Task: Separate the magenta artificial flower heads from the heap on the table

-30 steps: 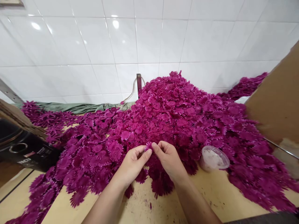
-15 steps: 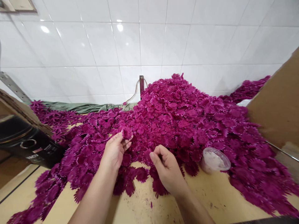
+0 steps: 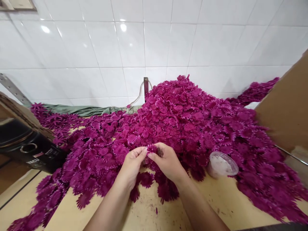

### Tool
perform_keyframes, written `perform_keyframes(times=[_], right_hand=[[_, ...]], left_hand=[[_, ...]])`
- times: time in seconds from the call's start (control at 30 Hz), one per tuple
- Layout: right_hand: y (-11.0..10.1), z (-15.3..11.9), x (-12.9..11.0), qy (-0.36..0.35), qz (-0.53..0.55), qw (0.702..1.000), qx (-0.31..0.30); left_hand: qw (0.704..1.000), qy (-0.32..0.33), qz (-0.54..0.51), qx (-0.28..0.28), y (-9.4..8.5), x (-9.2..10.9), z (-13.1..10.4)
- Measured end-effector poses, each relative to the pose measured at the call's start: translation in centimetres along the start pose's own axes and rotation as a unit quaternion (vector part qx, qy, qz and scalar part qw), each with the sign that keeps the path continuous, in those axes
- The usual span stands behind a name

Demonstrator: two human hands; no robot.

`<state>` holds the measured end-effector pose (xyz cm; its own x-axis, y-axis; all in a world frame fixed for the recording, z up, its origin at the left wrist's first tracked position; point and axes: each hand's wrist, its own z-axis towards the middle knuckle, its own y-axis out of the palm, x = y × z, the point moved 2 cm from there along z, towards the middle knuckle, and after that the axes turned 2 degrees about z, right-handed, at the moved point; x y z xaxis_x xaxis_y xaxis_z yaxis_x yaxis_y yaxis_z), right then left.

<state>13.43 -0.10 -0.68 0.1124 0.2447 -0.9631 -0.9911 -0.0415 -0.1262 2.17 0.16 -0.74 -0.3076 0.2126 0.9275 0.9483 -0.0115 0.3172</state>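
Just above the front edge of the pile, my two hands meet at a small magenta flower point(image 3: 151, 148) with fringed petals. My left hand point(image 3: 132, 163) is closed, thumb and forefinger pinching the flower's left side. From the other side my right hand point(image 3: 169, 162) grips it between thumb and curled fingers. The fingers partly cover the flower, so I cannot tell whether it is one layer or more. Behind and around them spreads a large heap of similar magenta flowers point(image 3: 185, 118). Several flowers point(image 3: 146, 179) lie on the tabletop below my hands.
A clear plastic tub point(image 3: 222, 164) with whitish contents stands right of my hands. At left is a black canister point(image 3: 33, 150) beside a cardboard edge point(image 3: 24, 112). A cardboard panel point(image 3: 284, 112) leans at right. White tiles point(image 3: 156, 45) rise behind the yellowish tabletop point(image 3: 149, 211).
My left hand has moved right and slightly down to join the right hand, which has risen a little. A flower lies on the pile near where the left hand held one.
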Motion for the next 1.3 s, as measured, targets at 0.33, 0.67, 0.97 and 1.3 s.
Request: perform_keyframes(times=[0.33,0.67,0.97,1.3], right_hand=[[-1.9,0.2,0.2,-0.109,-0.148,0.976,0.117],[-1.2,1.2,1.2,-0.001,0.036,0.999,0.026],[-0.6,1.0,0.5,0.010,0.045,0.998,0.030],[-1.6,0.5,0.0,-0.057,-0.116,0.992,-0.011]], left_hand=[[0.994,0.073,0.059,0.054,-1.0,1.8,0.8],[0.997,0.050,0.026,0.053,-0.9,0.7,0.7],[0.998,0.048,0.042,0.024,-0.1,0.6,0.8],[0.998,0.042,0.024,0.044,-0.6,0.8,0.8]])
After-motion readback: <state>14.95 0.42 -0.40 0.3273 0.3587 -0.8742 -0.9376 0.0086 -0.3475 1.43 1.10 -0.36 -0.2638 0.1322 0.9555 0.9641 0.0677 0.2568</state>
